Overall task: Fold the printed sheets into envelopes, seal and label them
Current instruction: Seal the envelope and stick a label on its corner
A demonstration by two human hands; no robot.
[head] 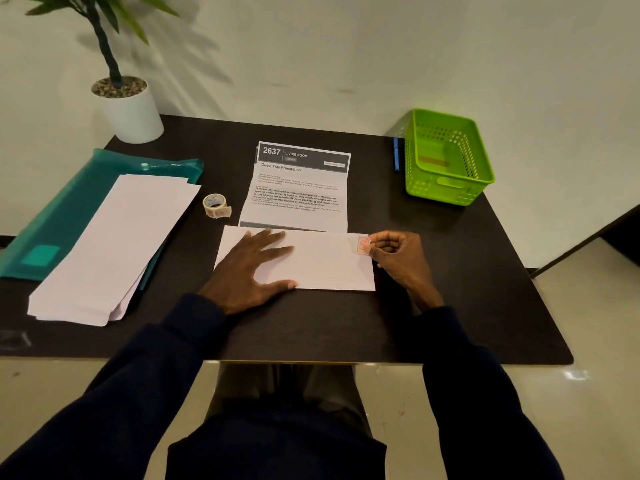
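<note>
Left hand [252,268] flat on envelope [323,268], right hand [398,256] pinching sticker [363,244]; green basket [446,190] holds something orange.

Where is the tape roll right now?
Head view: the tape roll sits left of centre, between the envelope stack and the printed sheet.

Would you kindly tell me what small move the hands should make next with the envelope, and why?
Probably press the tape piece flat: the right hand pinches it at the upper right corner of the envelope, which the left hand presses flat.
</note>
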